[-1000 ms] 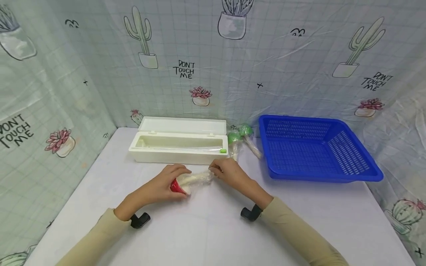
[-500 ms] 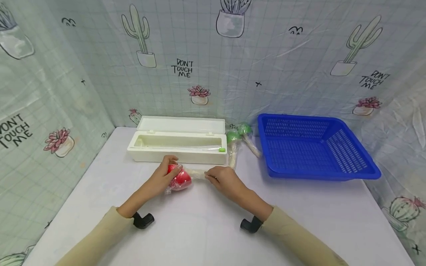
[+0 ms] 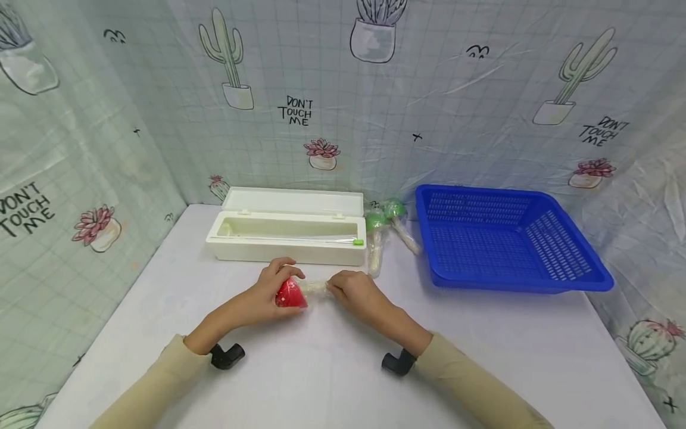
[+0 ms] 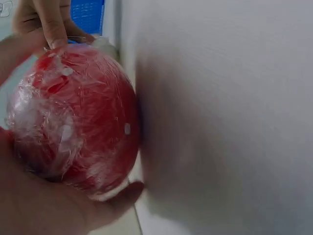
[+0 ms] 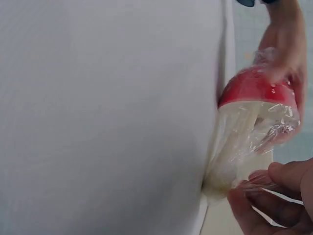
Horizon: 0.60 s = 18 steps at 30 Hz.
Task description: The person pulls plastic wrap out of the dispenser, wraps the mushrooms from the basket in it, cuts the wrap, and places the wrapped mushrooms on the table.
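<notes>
A toy mushroom with a white-dotted red cap (image 3: pixel 291 294) and a pale stem (image 3: pixel 313 288) lies wrapped in clear film, close over the table in front of the white box. My left hand (image 3: pixel 259 302) grips the cap, fingers on the far side and thumb on the near side. In the left wrist view the crinkled film covers the whole red cap (image 4: pixel 83 117). At the stem end, my right hand (image 3: pixel 356 293) pinches the loose film (image 5: pixel 257 185) between thumb and fingers.
Behind the hands stands a long white cling film box (image 3: pixel 289 254), lid up, with a green slider (image 3: pixel 358 242) on its front edge. Two wrapped green-capped mushrooms (image 3: pixel 376 221) lie beside it. A blue plastic basket (image 3: pixel 514 285) stands at the right.
The wrapped mushroom has been turned over between the hands. My left hand has shifted its grip on the cap, and my right hand has moved slightly left along the stem.
</notes>
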Tool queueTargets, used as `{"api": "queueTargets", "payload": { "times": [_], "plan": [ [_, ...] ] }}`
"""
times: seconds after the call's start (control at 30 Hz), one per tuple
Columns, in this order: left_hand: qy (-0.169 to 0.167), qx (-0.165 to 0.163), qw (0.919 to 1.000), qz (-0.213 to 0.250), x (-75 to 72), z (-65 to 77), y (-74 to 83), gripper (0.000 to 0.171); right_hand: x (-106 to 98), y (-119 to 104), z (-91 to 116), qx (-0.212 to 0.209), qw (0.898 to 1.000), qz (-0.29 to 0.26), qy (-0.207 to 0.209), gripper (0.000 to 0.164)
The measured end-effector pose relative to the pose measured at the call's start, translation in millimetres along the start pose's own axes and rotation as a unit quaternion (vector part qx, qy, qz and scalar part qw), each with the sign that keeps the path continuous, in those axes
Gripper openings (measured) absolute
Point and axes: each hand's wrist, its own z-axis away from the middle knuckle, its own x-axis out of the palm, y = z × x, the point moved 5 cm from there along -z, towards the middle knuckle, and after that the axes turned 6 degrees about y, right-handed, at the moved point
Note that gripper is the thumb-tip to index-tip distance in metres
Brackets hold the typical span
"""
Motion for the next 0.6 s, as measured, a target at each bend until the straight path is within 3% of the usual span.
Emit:
{"api": "queueTargets", "payload": {
  "times": [0.07, 0.23, 0.4, 0.5, 0.57, 0.6],
  "plan": [
    [0.005, -0.006, 1.0, 0.005, -1.2, 1.1, -3.3, 0.054, 0, -1, -2, 0.022, 1.0, -0.016, 0.0, 0.009],
    [0.025, -0.035, 0.9975, 0.057, -3.2, -2.8, -7.6, 0.048, -3, -2, -3, 0.063, 0.998, -0.023, 0.007, 0.012],
    [0.023, -0.093, 0.988, 0.121, 0.8, -8.0, -5.0, 0.036, -8, -5, -6, 0.044, 0.998, 0.008, 0.037, 0.011],
    [0.003, -0.135, 0.9658, 0.221, 9.2, -10.5, -1.8, 0.037, -6, -8, -4, 0.024, 0.999, 0.031, 0.037, 0.014],
    [-0.014, -0.16, 0.9361, 0.313, 16.4, -12.3, 2.1, 0.042, -4, -8, -2, 0.022, 0.999, 0.033, 0.029, 0.016],
    [-0.022, -0.172, 0.9159, 0.362, 19.6, -13.2, 4.1, 0.044, -4, -8, 0, 0.024, 0.999, 0.027, 0.025, 0.017]
  ]
}}
